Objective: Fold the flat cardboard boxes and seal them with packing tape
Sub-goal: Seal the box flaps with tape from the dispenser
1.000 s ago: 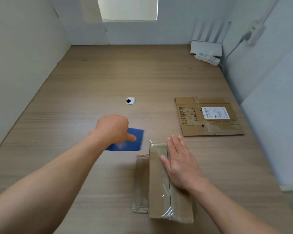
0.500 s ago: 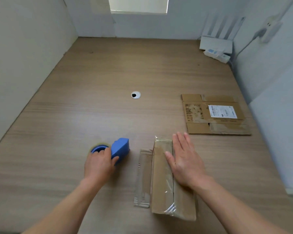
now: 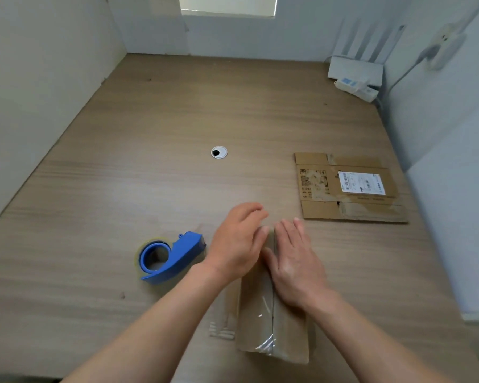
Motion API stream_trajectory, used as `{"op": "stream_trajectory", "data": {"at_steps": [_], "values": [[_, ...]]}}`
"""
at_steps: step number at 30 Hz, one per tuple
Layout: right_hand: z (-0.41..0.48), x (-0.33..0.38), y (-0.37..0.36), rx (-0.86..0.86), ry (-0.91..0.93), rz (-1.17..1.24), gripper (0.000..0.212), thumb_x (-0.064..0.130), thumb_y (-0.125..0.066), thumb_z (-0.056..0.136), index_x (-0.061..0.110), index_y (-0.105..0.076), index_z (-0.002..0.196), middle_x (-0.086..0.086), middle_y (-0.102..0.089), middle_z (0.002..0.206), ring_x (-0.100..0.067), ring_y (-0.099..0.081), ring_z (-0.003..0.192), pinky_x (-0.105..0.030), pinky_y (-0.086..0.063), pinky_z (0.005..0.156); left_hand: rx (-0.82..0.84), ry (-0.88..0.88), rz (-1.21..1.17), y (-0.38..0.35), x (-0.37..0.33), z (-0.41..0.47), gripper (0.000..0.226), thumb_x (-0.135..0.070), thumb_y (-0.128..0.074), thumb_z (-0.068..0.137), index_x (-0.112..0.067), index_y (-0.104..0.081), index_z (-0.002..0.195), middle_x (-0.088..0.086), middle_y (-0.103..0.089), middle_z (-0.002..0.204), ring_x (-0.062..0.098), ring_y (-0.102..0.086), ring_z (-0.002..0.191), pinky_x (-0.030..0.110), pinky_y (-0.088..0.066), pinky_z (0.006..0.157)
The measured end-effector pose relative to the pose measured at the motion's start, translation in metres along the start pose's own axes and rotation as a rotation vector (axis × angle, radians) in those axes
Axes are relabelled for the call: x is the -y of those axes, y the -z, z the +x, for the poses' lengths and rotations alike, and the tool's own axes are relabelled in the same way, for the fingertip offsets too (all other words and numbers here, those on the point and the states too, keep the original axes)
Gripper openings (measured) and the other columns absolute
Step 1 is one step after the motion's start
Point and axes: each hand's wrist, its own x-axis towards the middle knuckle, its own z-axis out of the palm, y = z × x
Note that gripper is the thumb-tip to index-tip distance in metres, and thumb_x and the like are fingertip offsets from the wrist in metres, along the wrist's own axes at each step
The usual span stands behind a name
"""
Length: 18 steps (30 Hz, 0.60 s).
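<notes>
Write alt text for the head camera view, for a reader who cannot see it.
A person's left hand and right hand rest on a taped cardboard box on a wooden table. A blue tape dispenser lies left of it; a flattened box lies farther right.

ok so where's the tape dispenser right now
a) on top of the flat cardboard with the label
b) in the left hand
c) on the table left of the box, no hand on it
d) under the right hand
C: the blue tape dispenser lies on the table to the left of the box, while the left hand and right hand are both at the box, clear of the dispenser.
</notes>
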Motion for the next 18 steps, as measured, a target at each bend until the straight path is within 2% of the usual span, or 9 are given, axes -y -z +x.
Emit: {"op": "stream_trajectory", "data": {"at_steps": [2,4,7,10,13,15,18], "values": [[0.002,-0.003,-0.004,-0.003,0.009,0.009,0.078,0.060,-0.010,0.092,0.015,-0.025,0.154,-0.003,-0.025,0.160,-0.023,-0.004,0.154,-0.032,-0.008,0.124,0.179,0.020,0.040,-0.015,0.004,0.008,0.050,-0.042,-0.033,0.096,-0.011,-0.068,0.112,0.006,-0.065,0.114,0.022,-0.056,0.108,0.030,-0.042,0.094],[0.004,-0.004,-0.007,-0.022,0.041,-0.025,0.068,0.055,-0.015,0.094,0.015,-0.034,0.147,-0.003,-0.036,0.150,-0.025,-0.020,0.149,-0.038,-0.021,0.123,0.237,0.110,0.024,-0.025,0.010,0.009,0.051,-0.045,-0.028,0.095,-0.014,-0.068,0.107,0.005,-0.066,0.103,0.024,-0.058,0.098,0.035,-0.045,0.086],[0.011,-0.008,-0.002,-0.084,0.040,0.060,0.050,0.047,-0.024,0.096,0.018,-0.053,0.124,-0.002,-0.054,0.124,-0.023,-0.044,0.122,-0.039,-0.041,0.105,0.113,0.284,-0.054,-0.034,0.009,0.010,0.037,-0.035,-0.041,0.100,-0.011,-0.067,0.088,0.008,-0.066,0.087,0.029,-0.059,0.086,0.037,-0.043,0.076],[0.023,-0.014,0.007,-0.099,-0.067,0.228,0.043,0.045,-0.029,0.096,0.020,-0.065,0.099,0.000,-0.065,0.101,-0.023,-0.055,0.101,-0.039,-0.044,0.086,0.037,0.415,-0.109,-0.039,0.000,0.013,0.036,-0.026,-0.052,0.101,-0.008,-0.059,0.072,0.003,-0.055,0.068,0.028,-0.054,0.073,0.040,-0.041,0.069],[0.028,-0.017,0.005,-0.163,-0.150,0.348,0.043,0.047,-0.039,0.093,0.016,-0.066,0.082,0.000,-0.066,0.085,-0.025,-0.060,0.086,-0.039,-0.044,0.071,0.004,0.477,-0.147,-0.040,-0.003,0.012,0.037,-0.026,-0.054,0.100,-0.007,-0.059,0.069,-0.001,-0.052,0.064,0.023,-0.050,0.069,0.038,-0.040,0.067],[0.027,-0.018,0.000,-0.215,-0.172,0.452,0.034,0.042,-0.051,0.095,0.017,-0.072,0.086,0.003,-0.071,0.093,-0.021,-0.064,0.091,-0.035,-0.047,0.075,-0.010,0.507,-0.177,-0.041,-0.002,0.011,0.035,-0.027,-0.056,0.099,-0.005,-0.062,0.072,0.004,-0.057,0.067,0.024,-0.053,0.071,0.037,-0.041,0.067],[0.027,-0.022,-0.007,-0.228,-0.195,0.559,0.020,0.028,-0.061,0.098,0.016,-0.076,0.092,0.003,-0.069,0.125,-0.014,-0.059,0.121,-0.024,-0.044,0.092,-0.019,0.577,-0.217,-0.044,0.003,0.011,0.036,-0.033,-0.059,0.097,-0.015,-0.061,0.067,0.000,-0.057,0.068,0.017,-0.051,0.069,0.032,-0.036,0.064]]}}
